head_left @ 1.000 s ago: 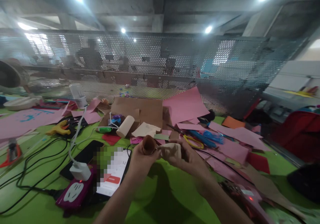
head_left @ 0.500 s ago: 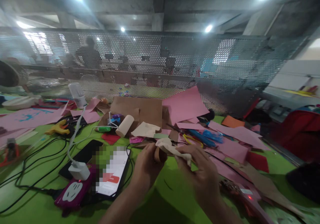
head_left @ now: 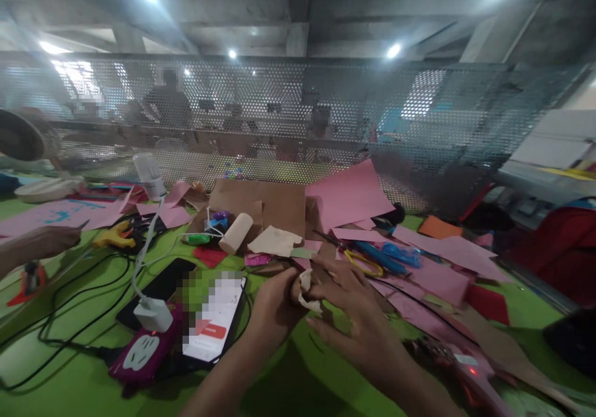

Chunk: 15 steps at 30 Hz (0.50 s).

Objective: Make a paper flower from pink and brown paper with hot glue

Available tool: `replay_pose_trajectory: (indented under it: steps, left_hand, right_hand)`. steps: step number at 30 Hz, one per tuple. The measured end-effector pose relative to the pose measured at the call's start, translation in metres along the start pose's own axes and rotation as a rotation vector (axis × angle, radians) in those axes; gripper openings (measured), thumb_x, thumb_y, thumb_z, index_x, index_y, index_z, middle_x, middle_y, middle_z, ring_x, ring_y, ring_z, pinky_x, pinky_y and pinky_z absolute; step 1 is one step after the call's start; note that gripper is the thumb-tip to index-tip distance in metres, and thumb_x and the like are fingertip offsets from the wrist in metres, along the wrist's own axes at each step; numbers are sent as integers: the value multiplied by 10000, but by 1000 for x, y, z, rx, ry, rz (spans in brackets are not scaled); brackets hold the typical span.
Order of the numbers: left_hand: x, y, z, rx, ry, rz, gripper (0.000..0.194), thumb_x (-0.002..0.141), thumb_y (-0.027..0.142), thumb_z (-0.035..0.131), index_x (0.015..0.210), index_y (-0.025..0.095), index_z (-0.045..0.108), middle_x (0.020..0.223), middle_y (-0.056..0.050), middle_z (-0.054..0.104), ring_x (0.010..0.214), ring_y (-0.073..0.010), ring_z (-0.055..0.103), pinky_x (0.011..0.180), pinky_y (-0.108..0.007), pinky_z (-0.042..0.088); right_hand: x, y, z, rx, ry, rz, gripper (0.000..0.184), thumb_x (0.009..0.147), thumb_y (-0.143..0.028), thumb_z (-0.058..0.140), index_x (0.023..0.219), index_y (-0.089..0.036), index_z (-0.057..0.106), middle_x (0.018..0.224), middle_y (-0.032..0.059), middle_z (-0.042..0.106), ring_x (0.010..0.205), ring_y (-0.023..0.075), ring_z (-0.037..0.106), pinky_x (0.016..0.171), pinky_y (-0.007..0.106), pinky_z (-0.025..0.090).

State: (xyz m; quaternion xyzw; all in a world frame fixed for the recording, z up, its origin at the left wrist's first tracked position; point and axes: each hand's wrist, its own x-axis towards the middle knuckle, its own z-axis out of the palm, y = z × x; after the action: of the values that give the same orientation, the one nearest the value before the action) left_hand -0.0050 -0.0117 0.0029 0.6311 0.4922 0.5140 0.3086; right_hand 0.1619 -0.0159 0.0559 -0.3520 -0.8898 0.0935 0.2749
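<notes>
My left hand (head_left: 274, 305) is closed round a small brown paper roll, most of which is hidden by my fingers. My right hand (head_left: 347, 308) lies over it from the right, thumb and forefinger pinching a crumpled beige scrap (head_left: 307, 288) against the roll's open end while the other fingers are spread out. Both hands hover just above the green table (head_left: 298, 380), near a phone (head_left: 212, 321) with a lit screen.
Pink paper sheets (head_left: 349, 197), brown card (head_left: 265, 203), a beige paper tube (head_left: 235, 233), yellow-handled scissors (head_left: 363, 262), blue pens and a yellow glue gun (head_left: 114, 236) litter the table. A purple power strip (head_left: 139, 352) with cables lies left. Another person's hand (head_left: 44, 241) reaches in at left. A perforated metal screen (head_left: 298, 125) stands behind.
The beige scrap has been pushed from beside the roll onto its end and is mostly covered by my right hand. Another person's hand has come in at the left.
</notes>
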Motion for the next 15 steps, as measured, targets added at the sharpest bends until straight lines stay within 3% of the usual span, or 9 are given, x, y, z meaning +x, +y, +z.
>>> replay_pose_trajectory:
  steps: [4,9,12,15]
  left_hand:
    - [0,1,-2,-58,-37,-13,247,654,105,690,893,142,641,797,-6,669,726,-163,570,651,-238,413]
    - [2,-4,5,-278,8,-101,278,663,159,751,926,134,664,787,-25,686,754,-181,607,690,-251,472]
    - [2,-5,8,-373,25,-101,271,664,171,769,915,140,671,804,-45,696,777,-199,627,711,-275,502]
    - [1,-5,8,-335,27,-96,236,667,166,766,886,154,676,791,-41,694,768,-200,626,703,-281,508]
  right_hand:
    - [1,-1,1,-88,29,-54,158,826,-192,637,958,-269,675,1413,49,508,1275,308,458,1049,533,335]
    - [1,6,3,-141,204,-50,160,915,-203,536,980,-226,680,1216,95,660,1114,295,557,921,478,424]
    - [2,10,3,-107,238,-46,148,909,-197,550,967,-226,682,1164,90,679,1083,290,568,905,463,432]
    - [3,11,2,9,270,-38,162,926,-188,537,1005,-235,671,1089,77,692,1021,255,587,861,409,456]
